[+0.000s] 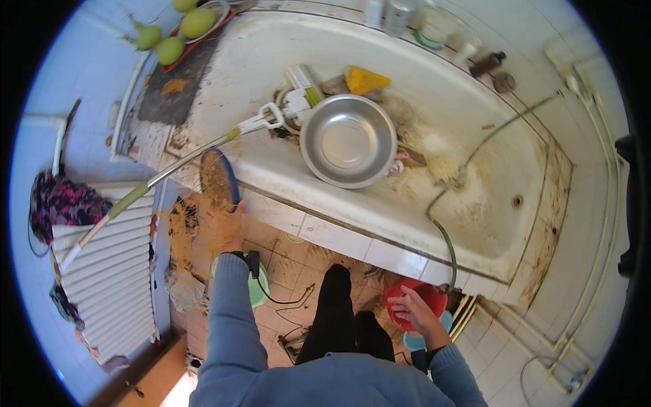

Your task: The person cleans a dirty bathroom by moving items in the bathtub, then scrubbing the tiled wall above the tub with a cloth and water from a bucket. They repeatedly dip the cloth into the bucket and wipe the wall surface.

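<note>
My left hand [226, 224] grips the near edge of a round, blue-rimmed tray [218, 178] coated with brown material, beside the tub's corner. Orange-brown shreds [180, 231] lie or fall around that hand; blur hides which. A mint-green basin [258, 285] is partly hidden beneath my left wrist. My right hand [414, 305] is held with fingers apart over a red basin [432, 300], with nothing in it. A stainless steel basin [348, 141] rests in the bathtub, next to a white and green mop or vacuum head on a long pole [168, 173].
The stained bathtub [508, 168] spans the far side, with a green hose [441, 231] over its rim. A white radiator [107, 274] stands at left. Green gourds [198, 23] sit at the upper left. Bottles [488, 64] line the back ledge. A black cable [285, 303] crosses the tiled floor.
</note>
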Demonstrator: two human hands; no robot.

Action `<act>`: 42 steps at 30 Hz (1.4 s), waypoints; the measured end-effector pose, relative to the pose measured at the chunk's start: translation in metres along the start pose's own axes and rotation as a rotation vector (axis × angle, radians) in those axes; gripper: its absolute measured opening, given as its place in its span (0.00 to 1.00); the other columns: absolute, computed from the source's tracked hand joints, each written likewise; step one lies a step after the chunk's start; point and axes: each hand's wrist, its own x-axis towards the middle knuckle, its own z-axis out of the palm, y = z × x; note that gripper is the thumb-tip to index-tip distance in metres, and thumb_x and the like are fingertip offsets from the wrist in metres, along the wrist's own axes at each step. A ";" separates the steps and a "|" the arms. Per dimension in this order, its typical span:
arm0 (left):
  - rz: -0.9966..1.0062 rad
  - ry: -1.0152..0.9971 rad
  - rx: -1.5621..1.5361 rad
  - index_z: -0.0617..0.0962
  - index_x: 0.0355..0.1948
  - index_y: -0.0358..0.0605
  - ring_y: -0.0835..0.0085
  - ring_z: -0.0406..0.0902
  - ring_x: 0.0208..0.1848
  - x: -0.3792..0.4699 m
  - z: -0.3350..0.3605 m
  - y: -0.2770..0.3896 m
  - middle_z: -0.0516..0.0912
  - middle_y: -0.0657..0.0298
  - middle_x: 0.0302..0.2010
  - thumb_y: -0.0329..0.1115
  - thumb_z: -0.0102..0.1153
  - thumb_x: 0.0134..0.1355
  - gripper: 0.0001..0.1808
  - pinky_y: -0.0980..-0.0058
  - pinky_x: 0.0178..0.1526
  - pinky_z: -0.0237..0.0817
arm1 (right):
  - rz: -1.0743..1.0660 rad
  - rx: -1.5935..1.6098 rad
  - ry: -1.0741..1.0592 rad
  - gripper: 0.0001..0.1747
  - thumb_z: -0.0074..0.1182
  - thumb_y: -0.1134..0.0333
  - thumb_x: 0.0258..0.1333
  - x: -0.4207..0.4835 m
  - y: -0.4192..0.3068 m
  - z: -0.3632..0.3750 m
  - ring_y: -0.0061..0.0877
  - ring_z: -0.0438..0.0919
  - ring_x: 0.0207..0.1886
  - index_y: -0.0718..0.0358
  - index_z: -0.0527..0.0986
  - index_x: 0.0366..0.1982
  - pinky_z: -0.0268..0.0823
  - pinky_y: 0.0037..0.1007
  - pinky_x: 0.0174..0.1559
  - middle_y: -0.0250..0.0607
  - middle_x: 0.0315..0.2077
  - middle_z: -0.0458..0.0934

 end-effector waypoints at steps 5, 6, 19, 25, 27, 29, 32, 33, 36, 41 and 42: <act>0.232 0.048 -0.093 0.50 0.68 0.28 0.42 0.53 0.69 0.006 0.008 -0.030 0.56 0.34 0.67 0.64 0.69 0.43 0.66 0.52 0.69 0.48 | -0.053 0.061 -0.029 0.33 0.43 0.53 0.69 -0.009 0.011 -0.008 0.24 0.72 0.50 0.60 0.51 0.67 0.66 0.30 0.53 0.41 0.55 0.72; 0.160 0.009 -0.171 0.50 0.68 0.28 0.42 0.52 0.69 0.005 0.010 -0.036 0.55 0.34 0.67 0.65 0.69 0.43 0.67 0.52 0.69 0.47 | -0.058 0.059 -0.007 0.34 0.44 0.51 0.68 -0.011 0.014 -0.009 0.26 0.72 0.51 0.60 0.52 0.67 0.65 0.32 0.54 0.41 0.55 0.72; 0.097 0.059 0.230 0.53 0.68 0.28 0.45 0.47 0.71 0.009 0.031 -0.040 0.52 0.39 0.69 0.66 0.67 0.44 0.64 0.53 0.69 0.45 | -0.147 0.236 0.074 0.31 0.43 0.51 0.68 -0.057 0.063 -0.043 0.26 0.72 0.50 0.59 0.56 0.65 0.65 0.32 0.53 0.42 0.55 0.73; 0.063 -0.025 -0.322 0.67 0.62 0.31 0.53 0.66 0.63 -0.036 0.027 -0.028 0.66 0.44 0.64 0.56 0.63 0.51 0.46 0.61 0.61 0.59 | -0.201 0.328 0.086 0.30 0.45 0.51 0.67 -0.073 0.093 -0.059 0.25 0.72 0.50 0.57 0.58 0.64 0.66 0.31 0.52 0.42 0.54 0.73; -0.030 0.037 -0.171 0.70 0.59 0.32 0.55 0.71 0.59 -0.042 0.034 -0.027 0.70 0.47 0.62 0.49 0.61 0.54 0.38 0.61 0.59 0.62 | -0.229 0.328 0.086 0.30 0.45 0.50 0.67 -0.077 0.100 -0.065 0.25 0.72 0.50 0.57 0.59 0.64 0.66 0.31 0.52 0.42 0.54 0.74; -0.204 -0.246 -0.098 0.69 0.60 0.34 0.56 0.70 0.60 -0.044 0.038 -0.027 0.69 0.48 0.63 0.44 0.62 0.54 0.36 0.62 0.59 0.62 | -0.246 0.331 0.091 0.30 0.45 0.50 0.67 -0.083 0.107 -0.071 0.25 0.72 0.50 0.57 0.59 0.64 0.66 0.31 0.52 0.42 0.54 0.74; 0.109 -0.429 0.217 0.69 0.61 0.37 0.57 0.68 0.61 -0.053 0.040 -0.023 0.67 0.48 0.64 0.43 0.61 0.55 0.35 0.63 0.59 0.61 | -0.272 0.343 0.099 0.29 0.45 0.51 0.67 -0.094 0.118 -0.080 0.25 0.72 0.50 0.57 0.59 0.64 0.66 0.31 0.52 0.42 0.54 0.74; 0.311 -0.443 0.355 0.68 0.61 0.38 0.56 0.68 0.61 -0.060 0.039 -0.020 0.67 0.48 0.65 0.43 0.61 0.55 0.35 0.63 0.60 0.61 | -0.283 0.353 0.104 0.29 0.45 0.51 0.67 -0.097 0.122 -0.082 0.25 0.72 0.50 0.57 0.59 0.63 0.66 0.30 0.52 0.42 0.54 0.74; 0.424 -0.618 0.341 0.70 0.60 0.41 0.58 0.67 0.62 -0.099 0.033 -0.010 0.68 0.50 0.64 0.44 0.59 0.56 0.32 0.65 0.60 0.60 | -0.332 0.387 0.105 0.29 0.44 0.51 0.68 -0.111 0.136 -0.093 0.23 0.72 0.49 0.57 0.59 0.64 0.65 0.29 0.52 0.41 0.54 0.74; -0.127 -0.559 -0.352 0.78 0.52 0.44 0.70 0.71 0.48 -0.180 0.030 0.007 0.77 0.59 0.46 0.44 0.59 0.58 0.23 0.67 0.46 0.63 | -0.330 0.404 0.147 0.30 0.42 0.51 0.69 -0.135 0.162 -0.113 0.24 0.74 0.51 0.59 0.58 0.65 0.68 0.29 0.51 0.44 0.54 0.73; -0.090 -0.558 -0.344 0.80 0.50 0.44 0.73 0.73 0.43 -0.194 0.031 0.008 0.79 0.61 0.42 0.45 0.59 0.58 0.22 0.67 0.42 0.64 | -0.326 0.391 0.158 0.30 0.42 0.51 0.69 -0.141 0.168 -0.118 0.23 0.74 0.51 0.59 0.58 0.65 0.67 0.29 0.51 0.43 0.54 0.74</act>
